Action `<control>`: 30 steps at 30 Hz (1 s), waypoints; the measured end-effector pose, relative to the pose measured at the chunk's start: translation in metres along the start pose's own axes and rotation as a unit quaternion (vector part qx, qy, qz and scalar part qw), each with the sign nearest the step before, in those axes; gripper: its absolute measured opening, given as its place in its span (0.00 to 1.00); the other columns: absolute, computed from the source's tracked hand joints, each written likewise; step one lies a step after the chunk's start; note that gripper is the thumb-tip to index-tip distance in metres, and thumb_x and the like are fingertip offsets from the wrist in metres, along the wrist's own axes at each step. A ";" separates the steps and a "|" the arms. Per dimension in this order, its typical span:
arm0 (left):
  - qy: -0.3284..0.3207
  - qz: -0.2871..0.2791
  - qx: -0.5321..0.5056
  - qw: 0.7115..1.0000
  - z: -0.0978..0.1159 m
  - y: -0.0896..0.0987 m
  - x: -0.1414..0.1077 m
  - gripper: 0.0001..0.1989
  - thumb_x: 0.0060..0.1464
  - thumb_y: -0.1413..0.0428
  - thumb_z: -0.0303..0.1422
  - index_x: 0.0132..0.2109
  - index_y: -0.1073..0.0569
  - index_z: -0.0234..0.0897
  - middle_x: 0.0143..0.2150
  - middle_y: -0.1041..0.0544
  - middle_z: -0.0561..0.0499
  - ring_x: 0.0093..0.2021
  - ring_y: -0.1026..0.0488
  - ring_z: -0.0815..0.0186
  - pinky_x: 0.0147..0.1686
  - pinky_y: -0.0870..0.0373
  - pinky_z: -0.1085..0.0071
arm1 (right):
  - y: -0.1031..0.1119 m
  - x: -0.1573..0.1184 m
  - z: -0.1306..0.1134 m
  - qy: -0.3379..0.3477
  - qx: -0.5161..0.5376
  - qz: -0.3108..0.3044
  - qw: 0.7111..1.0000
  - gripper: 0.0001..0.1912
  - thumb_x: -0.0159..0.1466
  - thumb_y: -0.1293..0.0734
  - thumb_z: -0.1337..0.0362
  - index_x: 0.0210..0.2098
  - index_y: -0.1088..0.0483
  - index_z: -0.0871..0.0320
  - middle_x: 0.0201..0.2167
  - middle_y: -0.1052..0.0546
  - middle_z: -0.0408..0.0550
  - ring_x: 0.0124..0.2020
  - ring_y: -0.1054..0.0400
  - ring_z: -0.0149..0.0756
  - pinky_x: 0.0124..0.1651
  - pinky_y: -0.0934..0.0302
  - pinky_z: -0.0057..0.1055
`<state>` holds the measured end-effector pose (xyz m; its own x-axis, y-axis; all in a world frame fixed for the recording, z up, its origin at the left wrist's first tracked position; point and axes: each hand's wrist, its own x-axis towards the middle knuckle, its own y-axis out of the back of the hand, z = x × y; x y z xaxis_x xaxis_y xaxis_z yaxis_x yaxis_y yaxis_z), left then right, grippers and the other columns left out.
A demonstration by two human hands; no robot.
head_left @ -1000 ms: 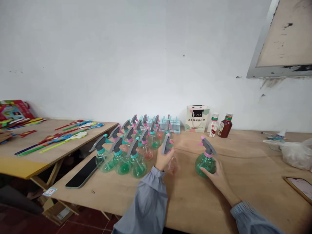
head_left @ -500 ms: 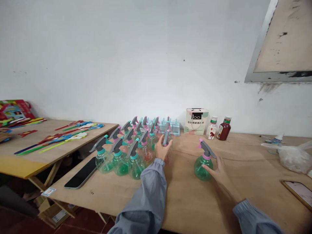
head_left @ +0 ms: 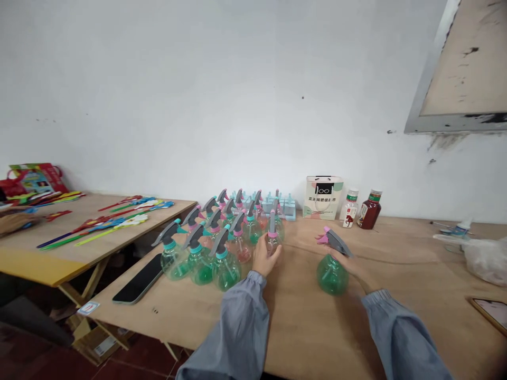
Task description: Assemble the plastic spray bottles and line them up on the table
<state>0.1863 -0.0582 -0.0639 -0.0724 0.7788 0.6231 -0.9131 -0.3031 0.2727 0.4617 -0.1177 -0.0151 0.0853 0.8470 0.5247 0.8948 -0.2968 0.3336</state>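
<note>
My left hand (head_left: pixel 266 257) is closed around the clear pinkish body of a spray bottle (head_left: pixel 272 238) with a grey trigger head, at the right end of the group. To the right, my right hand (head_left: pixel 350 265) grips the neck of a green spray bottle (head_left: pixel 331 277), just under its grey-and-pink trigger head. That bottle stands upright, apart from the others; the fingers behind its neck are partly hidden. Left of my left hand, several green and pink spray bottles (head_left: pixel 226 269) stand close together in rows, their triggers grey with teal or pink parts.
A black phone (head_left: pixel 138 279) lies at the table's left edge. Behind the bottles are pale blue plastic racks (head_left: pixel 288 207), a paper bag (head_left: pixel 322 198) and two drink bottles (head_left: pixel 369 210). A plastic bag (head_left: pixel 487 261) sits at right. Colourful hand-shaped sticks (head_left: pixel 106 227) lie on the left table.
My left hand has lowered and closed around the pinkish bottle. My right hand has risen from the green bottle's side to its neck. The view has shifted slightly left.
</note>
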 end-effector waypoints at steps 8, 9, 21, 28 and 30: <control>0.001 0.009 0.005 1.000 -0.005 -0.005 -0.004 0.29 0.55 0.42 0.39 0.62 0.37 0.38 0.60 0.30 0.39 0.63 0.33 0.51 0.63 0.38 0.51 | -0.008 0.008 -0.009 -0.080 0.189 -0.054 0.977 0.21 0.52 0.31 0.44 0.37 0.22 0.52 0.43 0.18 0.52 0.52 0.26 0.55 0.57 0.35 0.53; -0.001 0.007 0.008 1.000 -0.005 -0.005 -0.004 0.30 0.55 0.42 0.39 0.63 0.37 0.38 0.60 0.30 0.39 0.63 0.33 0.51 0.63 0.38 0.51 | -0.010 0.008 -0.014 -0.092 0.221 -0.064 0.969 0.21 0.52 0.31 0.46 0.37 0.22 0.53 0.42 0.18 0.52 0.51 0.26 0.55 0.55 0.34 0.51; -0.002 -0.007 0.025 1.000 -0.007 -0.005 -0.003 0.32 0.53 0.41 0.38 0.63 0.38 0.37 0.61 0.31 0.38 0.63 0.33 0.49 0.62 0.37 0.51 | -0.031 -0.002 -0.048 -0.094 0.274 -0.048 0.956 0.12 0.46 0.35 0.58 0.29 0.26 0.54 0.34 0.19 0.50 0.42 0.25 0.49 0.49 0.35 0.43; -0.019 -0.001 0.047 0.999 -0.011 -0.006 -0.003 0.32 0.54 0.41 0.38 0.63 0.39 0.37 0.60 0.30 0.38 0.61 0.32 0.51 0.61 0.36 0.51 | -0.031 -0.006 -0.051 -0.103 0.309 -0.092 0.941 0.10 0.46 0.33 0.58 0.27 0.25 0.54 0.33 0.19 0.50 0.44 0.25 0.49 0.51 0.35 0.42; -0.028 -0.001 0.056 0.998 -0.012 -0.007 -0.003 0.32 0.54 0.41 0.38 0.63 0.40 0.37 0.60 0.30 0.38 0.61 0.31 0.51 0.61 0.35 0.51 | -0.031 -0.006 -0.049 -0.093 0.321 -0.060 0.941 0.07 0.44 0.33 0.60 0.24 0.26 0.54 0.30 0.20 0.48 0.42 0.26 0.47 0.51 0.36 0.40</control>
<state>0.1875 -0.0519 -0.0769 -0.0454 0.7487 0.6614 -0.8623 -0.3636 0.3524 0.4117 -0.1348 0.0101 -0.0123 0.9377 0.3473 0.9782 0.0832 -0.1900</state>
